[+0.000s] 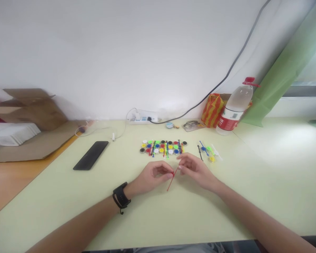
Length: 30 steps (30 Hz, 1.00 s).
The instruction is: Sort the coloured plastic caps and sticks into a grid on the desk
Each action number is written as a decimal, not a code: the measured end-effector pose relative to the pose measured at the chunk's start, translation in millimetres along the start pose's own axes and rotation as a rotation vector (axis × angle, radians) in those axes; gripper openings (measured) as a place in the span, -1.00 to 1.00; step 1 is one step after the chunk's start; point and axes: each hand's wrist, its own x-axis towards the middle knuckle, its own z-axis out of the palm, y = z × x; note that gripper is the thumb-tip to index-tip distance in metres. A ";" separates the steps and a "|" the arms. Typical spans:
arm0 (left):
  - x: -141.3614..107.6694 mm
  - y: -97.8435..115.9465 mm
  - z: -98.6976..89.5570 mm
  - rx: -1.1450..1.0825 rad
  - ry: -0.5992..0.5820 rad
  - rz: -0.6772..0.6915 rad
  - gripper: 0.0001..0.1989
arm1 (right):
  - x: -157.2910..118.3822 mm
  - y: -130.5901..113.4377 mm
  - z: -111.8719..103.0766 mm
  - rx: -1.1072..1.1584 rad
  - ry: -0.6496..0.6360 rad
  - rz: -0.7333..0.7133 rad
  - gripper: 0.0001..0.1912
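Observation:
A thin red plastic stick slants between my two hands, just above the table. My left hand pinches it near its middle, where a small red part shows at the fingertips. My right hand has thumb and forefinger closed at the stick's upper end. Beyond my hands lies a cluster of small round discs in several colours, with coloured sticks laid among them. To the right of my right hand is a looser group with a yellow disc, a blue stick and a black stick.
A black phone lies at the left, near a cardboard box. Along the wall sit a power strip with cables, a striped bag and a large water bottle. The table's front edge runs close to me.

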 end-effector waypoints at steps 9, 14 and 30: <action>4.4 -12.8 -9.1 -0.156 0.119 -0.103 -0.72 | -9.9 -3.5 6.2 -0.170 0.018 -0.148 -0.40; 4.8 -12.6 -9.6 -0.174 0.157 -0.082 -0.73 | -10.7 3.1 10.4 -0.106 0.062 -0.125 -0.40; 5.9 -14.6 -8.7 -0.188 0.168 -0.068 -0.71 | -3.2 -14.1 1.8 0.021 -0.077 0.072 -0.55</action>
